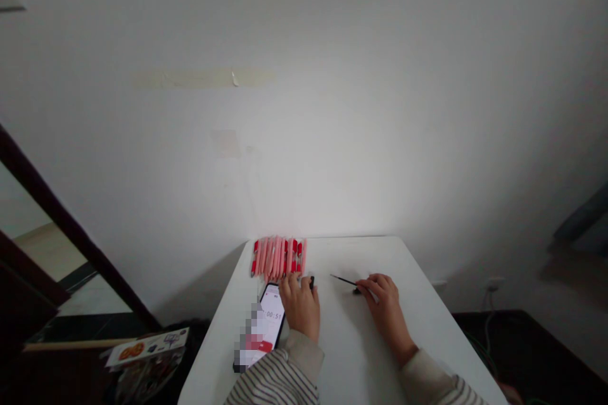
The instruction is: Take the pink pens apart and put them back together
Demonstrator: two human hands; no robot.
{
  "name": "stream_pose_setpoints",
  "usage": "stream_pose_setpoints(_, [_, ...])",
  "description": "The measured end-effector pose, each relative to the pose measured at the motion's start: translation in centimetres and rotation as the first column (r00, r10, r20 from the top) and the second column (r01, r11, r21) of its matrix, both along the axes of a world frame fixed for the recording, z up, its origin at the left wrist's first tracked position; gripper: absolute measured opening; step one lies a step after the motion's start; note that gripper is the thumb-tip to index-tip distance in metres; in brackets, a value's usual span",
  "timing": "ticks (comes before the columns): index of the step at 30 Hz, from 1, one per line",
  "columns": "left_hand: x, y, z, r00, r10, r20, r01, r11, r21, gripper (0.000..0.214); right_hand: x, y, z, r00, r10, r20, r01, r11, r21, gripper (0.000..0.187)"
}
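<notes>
- The right hand (386, 304) has its fingers drawn together on the near end of a thin black rod (342, 280), probably a pen refill. The rod points away from the hand, to its left, and lies low over the white table (427, 329). Holding it by one end leaves the free tip clear of the fingers.
- A dark bit shows where those fingertips meet. It is too small to tell whether it belongs to the rod.
- The left hand (299, 305) lies palm down with its fingers curled. A small dark piece (312, 281) sits at its fingertips on the side facing the right hand. I cannot tell whether the fingers grip it or only touch it.
- Just beyond the left hand's fingertips, a row of pink pens (278, 257) lies side by side along the far table edge, against the wall (304, 107). Packed in one flat layer, each pen is within reach of that hand.
- A phone (268, 323) lies face up just outside the left hand, showing a timer. It is angled toward the person, likely so it can be read without being lifted.
- The two hands are near each other but apart, and bare table shows between them.
- Striped sleeves (275, 386) cover both forearms.
- A printed packet (147, 345) sits low, well off to the left of the left hand and off the table.
</notes>
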State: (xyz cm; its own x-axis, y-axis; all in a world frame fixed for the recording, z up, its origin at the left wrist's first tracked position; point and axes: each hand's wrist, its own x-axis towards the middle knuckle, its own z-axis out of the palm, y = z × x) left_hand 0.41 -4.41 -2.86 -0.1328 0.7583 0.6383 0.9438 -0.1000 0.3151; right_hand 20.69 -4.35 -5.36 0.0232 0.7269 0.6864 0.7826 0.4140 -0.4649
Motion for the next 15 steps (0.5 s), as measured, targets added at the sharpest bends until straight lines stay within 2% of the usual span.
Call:
stream_pose_setpoints(9, [-0.02, 0.05, 0.20, 1.000, 0.021, -0.005, -0.021, 1.000, -0.004, 0.008, -0.04, -0.06, 0.04, 1.000, 0.000, -0.005, 0.000, 1.000, -0.006, 0.025])
stream_pose_setpoints(15, [0.03, 0.16, 0.02, 1.000, -0.006, 0.016, 0.005, 0.997, 0.073, 0.011, 0.02, 0.04, -0.03, 1.000, -0.007, -0.007, 0.007, 1.000, 0.007, 0.025])
